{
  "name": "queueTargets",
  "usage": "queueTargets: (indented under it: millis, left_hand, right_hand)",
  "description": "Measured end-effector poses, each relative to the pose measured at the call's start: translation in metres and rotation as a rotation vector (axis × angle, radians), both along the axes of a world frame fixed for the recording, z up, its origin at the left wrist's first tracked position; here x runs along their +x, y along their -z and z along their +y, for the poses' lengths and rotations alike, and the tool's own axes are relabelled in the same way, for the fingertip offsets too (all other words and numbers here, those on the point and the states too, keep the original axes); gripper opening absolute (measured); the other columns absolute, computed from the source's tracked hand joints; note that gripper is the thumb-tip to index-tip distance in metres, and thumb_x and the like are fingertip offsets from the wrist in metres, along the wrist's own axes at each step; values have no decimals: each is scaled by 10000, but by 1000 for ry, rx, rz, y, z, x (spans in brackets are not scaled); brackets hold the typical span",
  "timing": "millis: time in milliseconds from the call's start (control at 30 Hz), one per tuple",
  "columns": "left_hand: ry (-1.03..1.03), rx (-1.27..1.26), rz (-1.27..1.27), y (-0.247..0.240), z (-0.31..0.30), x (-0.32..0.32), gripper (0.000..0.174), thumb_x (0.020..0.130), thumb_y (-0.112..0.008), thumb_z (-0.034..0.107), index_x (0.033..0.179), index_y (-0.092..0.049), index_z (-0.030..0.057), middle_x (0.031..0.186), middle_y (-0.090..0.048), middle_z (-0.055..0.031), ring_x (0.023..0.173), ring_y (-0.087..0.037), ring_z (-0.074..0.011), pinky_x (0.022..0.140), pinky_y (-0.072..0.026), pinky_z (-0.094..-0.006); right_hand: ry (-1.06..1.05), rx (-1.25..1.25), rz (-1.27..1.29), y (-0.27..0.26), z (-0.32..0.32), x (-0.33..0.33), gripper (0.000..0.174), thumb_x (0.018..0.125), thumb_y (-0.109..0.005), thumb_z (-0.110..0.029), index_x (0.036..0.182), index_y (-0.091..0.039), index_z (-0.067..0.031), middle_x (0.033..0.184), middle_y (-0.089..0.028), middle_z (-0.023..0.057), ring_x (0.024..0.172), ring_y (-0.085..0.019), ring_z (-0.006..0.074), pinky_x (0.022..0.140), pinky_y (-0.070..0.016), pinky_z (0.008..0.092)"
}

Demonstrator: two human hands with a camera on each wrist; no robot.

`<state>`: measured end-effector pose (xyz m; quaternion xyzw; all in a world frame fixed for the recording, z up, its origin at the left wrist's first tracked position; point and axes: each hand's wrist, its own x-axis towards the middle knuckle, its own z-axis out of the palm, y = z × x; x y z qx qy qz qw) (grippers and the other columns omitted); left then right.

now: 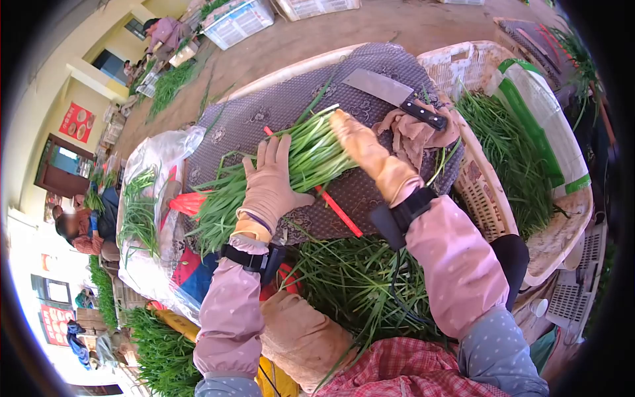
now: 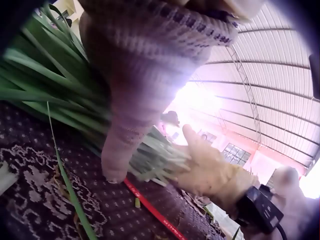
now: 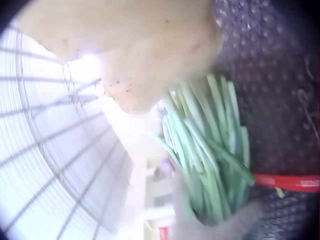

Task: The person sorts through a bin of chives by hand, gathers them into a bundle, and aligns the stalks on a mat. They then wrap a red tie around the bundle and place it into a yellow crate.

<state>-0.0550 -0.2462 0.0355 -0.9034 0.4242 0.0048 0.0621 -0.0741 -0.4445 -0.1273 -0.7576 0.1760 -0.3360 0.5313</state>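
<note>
A bundle of long green stalks lies on the patterned mat. My gloved left hand rests across it, fingers straight and thumb stretched down on the near side. At the pale cut ends is my gloved right hand, fingers extended against them; its fingertips are partly hidden. Red strips run under or beside the bundle. Beyond it lies a cleaver, its handle on a brown cloth.
A crate of loose greens stands at the right with a white-green sack. More stalks lie below the mat's near edge. Clear plastic covers the left side. Other people sit farther away.
</note>
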Motion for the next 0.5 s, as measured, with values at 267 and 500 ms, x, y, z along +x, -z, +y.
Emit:
queueTargets:
  millis: [267,500]
  left_hand:
    - [-6,45,156,5,-4,26,1290,500,-861,437,1487,-111,79,1501,-236,-195,1411,-203,-335,1141,-171,-519]
    - [42,-68,554,0,-6,63,1259,477,-877,355,1468,-181,9,1471,-301,-232,1340,-356,-337,1108,-299,-354]
  right_hand:
    - [-84,-310,89,-105,20,-87,494,929,-565,-178,1355,-397,9,1331,-480,233,1224,-489,329,1041,-384,327]
    - [-123,-721,269,-83,62,-126,151,836,-564,-105,931,-673,-147,811,-679,53,800,-651,238,718,-515,376]
